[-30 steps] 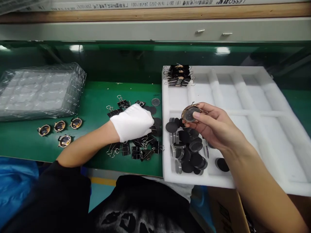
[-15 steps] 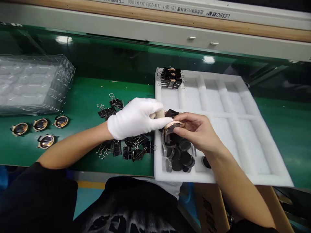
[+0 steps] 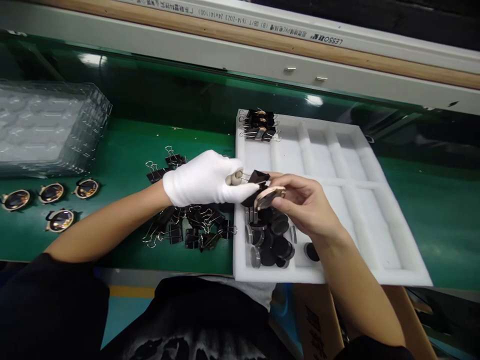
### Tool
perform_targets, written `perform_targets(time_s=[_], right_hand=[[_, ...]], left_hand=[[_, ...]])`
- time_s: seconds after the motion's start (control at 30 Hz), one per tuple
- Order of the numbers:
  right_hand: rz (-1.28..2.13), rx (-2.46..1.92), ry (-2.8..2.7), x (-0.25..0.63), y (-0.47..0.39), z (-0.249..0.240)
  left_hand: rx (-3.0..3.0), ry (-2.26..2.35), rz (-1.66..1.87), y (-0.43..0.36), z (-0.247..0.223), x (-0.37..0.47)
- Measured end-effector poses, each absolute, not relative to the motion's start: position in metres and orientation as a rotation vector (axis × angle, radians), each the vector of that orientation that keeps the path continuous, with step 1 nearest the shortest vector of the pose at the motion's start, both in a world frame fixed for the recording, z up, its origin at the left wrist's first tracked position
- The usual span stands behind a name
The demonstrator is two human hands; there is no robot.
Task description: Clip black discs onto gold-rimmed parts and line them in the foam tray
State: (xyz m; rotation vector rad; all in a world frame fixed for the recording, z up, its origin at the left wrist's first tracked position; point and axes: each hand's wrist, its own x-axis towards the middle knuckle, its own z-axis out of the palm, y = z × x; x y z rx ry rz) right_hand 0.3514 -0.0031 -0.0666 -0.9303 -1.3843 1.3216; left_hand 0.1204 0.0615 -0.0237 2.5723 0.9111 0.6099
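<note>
My left hand (image 3: 210, 180), in a white glove with bare fingertips, is closed on a black binder clip (image 3: 258, 177) whose wire handles point back toward the thumb and finger. My bare right hand (image 3: 305, 200) pinches a round, rose-gold watch case (image 3: 269, 197) with a dark face, tilted on edge. Clip and case meet between the hands; whether the clip's jaws grip the case I cannot tell. Beneath them, several black discs with clear rims (image 3: 272, 245) lie in a compartment of the white foam tray (image 3: 242, 272). Loose binder clips (image 3: 191, 237) are piled left of the tray.
Clipped watch cases (image 3: 260, 125) stand in the tray's far left compartment. Several gold-rimmed watch cases (image 3: 61, 220) lie on the green table (image 3: 131, 145) at left, before a stack of clear plastic trays (image 3: 48, 130). A grey rail (image 3: 262, 65) runs along the back.
The binder clip now shows more clearly, its handles in view at my left fingers. The watch case has turned slightly in my right hand. The whole view has shifted a little.
</note>
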Motion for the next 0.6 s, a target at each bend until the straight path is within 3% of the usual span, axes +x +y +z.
perform_targets(time_s=[0.23, 0.6], right_hand=[[1.232, -0.993, -0.94, 0.352, 0.009, -0.076], [1.177, -0.993, -1.048, 0.336, 0.004, -0.087]], left_hand=[[2.373, 0.94, 0.798, 0.059, -0.022, 0.121], [2.416, 0.967, 1.038, 0.051, -0.034, 0.137]])
